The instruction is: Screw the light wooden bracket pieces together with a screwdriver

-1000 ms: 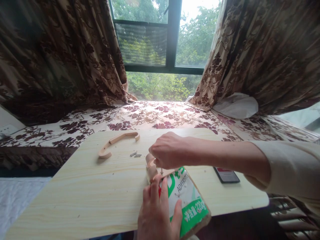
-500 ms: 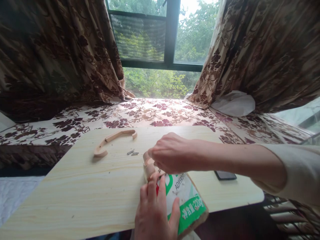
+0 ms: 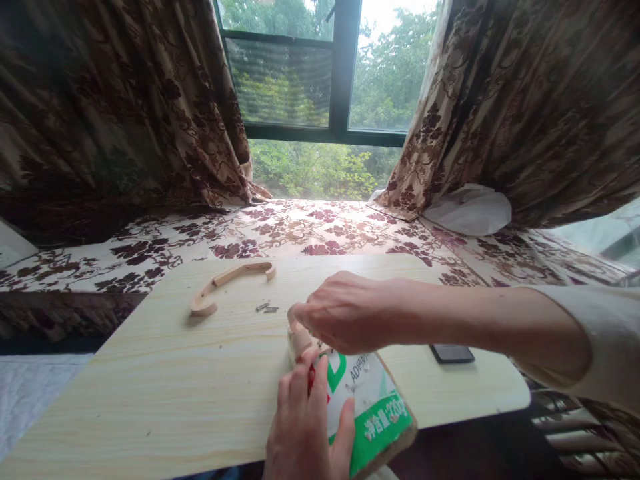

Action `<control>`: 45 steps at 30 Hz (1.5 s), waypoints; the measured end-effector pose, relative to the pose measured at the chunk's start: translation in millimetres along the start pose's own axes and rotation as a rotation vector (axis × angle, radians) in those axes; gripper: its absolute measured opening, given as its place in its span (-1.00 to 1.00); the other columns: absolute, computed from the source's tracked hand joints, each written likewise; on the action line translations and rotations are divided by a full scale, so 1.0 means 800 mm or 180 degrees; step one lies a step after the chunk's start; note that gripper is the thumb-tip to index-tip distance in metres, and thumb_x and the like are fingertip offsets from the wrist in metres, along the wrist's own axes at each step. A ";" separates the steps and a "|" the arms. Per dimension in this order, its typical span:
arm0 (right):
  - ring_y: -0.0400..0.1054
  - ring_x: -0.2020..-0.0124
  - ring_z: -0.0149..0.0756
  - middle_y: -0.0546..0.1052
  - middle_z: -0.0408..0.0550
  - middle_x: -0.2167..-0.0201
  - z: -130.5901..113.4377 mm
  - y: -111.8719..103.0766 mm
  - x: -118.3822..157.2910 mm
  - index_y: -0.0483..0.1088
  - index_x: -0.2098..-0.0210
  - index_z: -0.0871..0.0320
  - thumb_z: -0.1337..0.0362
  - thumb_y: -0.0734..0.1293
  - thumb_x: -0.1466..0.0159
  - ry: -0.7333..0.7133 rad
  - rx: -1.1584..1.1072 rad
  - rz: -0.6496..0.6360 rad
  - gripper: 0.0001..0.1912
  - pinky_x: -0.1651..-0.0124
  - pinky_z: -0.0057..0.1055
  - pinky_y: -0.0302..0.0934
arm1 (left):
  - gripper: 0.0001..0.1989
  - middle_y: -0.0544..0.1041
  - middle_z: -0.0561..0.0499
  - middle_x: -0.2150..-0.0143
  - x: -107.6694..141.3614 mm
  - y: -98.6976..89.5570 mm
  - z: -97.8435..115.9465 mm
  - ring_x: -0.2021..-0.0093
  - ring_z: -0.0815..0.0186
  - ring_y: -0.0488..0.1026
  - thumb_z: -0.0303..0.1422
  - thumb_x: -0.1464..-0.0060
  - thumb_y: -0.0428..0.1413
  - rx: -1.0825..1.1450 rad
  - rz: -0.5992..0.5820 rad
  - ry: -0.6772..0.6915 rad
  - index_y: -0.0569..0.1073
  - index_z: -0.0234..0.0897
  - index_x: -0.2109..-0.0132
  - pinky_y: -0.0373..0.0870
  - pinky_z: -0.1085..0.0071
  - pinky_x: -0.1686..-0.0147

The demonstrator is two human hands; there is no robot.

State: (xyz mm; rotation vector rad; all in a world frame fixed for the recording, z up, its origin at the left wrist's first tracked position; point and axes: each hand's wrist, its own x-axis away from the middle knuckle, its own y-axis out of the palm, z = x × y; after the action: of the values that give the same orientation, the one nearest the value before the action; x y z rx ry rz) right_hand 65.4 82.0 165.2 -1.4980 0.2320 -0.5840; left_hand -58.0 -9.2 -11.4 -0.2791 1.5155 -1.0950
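Observation:
A tan curled piece (image 3: 300, 341) lies at the top left corner of a green and white printed pack (image 3: 383, 407). My left hand (image 3: 305, 417) rests on the pack, its fingertips at the lower end of the curled piece and its thumb spread apart. Over the pack's upper edge, my right hand (image 3: 337, 310) is closed, its fingertips at the curled piece; what they pinch is hidden. Another tan curved piece (image 3: 235, 272) with hooked ends lies at the back left of the table, and several small metal pins (image 3: 267, 308) lie between it and my right hand.
The pale wooden table (image 3: 150, 380) has rounded corners. A dark flat object (image 3: 453, 353) lies beneath my right forearm. Behind the table are a floral cloth (image 3: 320, 227), a white bag (image 3: 470, 210), patterned curtains and a window.
My right hand has dipped slightly, its fingers still at the curled piece. My left hand has slid a little to the left on the pack. The whole view has shifted slightly.

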 end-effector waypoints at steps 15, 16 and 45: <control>0.20 0.53 -0.40 0.46 -0.07 0.50 0.004 0.000 0.004 0.39 0.29 0.25 0.47 0.22 -0.20 -0.0269 0.0157 0.0085 -0.86 0.56 -0.39 -0.09 | -0.70 0.48 -0.08 0.19 -0.036 0.004 -0.038 0.18 0.25 0.42 -0.34 -0.17 -0.01 0.0165 0.0650 -0.0440 0.29 -0.35 -0.03 0.34 0.33 0.19; 0.20 0.54 -0.40 0.46 -0.07 0.52 0.005 0.002 0.003 0.39 0.28 0.24 0.45 0.21 -0.21 -0.0249 0.0123 0.0088 -0.86 0.55 -0.38 -0.09 | -0.72 0.48 -0.07 0.20 -0.036 0.005 -0.040 0.19 0.25 0.42 -0.35 -0.18 -0.02 0.0134 0.0622 -0.0427 0.31 -0.33 -0.02 0.33 0.32 0.19; 0.24 0.56 -0.36 0.48 -0.02 0.54 0.008 0.003 0.010 0.40 0.35 0.22 0.26 0.19 -0.24 0.0390 -0.0246 0.0094 -0.81 0.56 -0.41 -0.13 | -0.79 0.48 0.03 0.16 -0.023 -0.011 -0.039 0.14 0.30 0.40 -0.32 -0.19 -0.03 0.0437 0.0262 -0.0494 0.31 -0.21 0.03 0.18 0.29 0.03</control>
State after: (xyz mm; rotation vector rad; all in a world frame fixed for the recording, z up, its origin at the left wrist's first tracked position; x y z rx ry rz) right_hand 75.9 83.5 165.0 -1.5322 0.3746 -0.6501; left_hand -83.6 14.2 3.0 -0.2003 1.2973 -1.0815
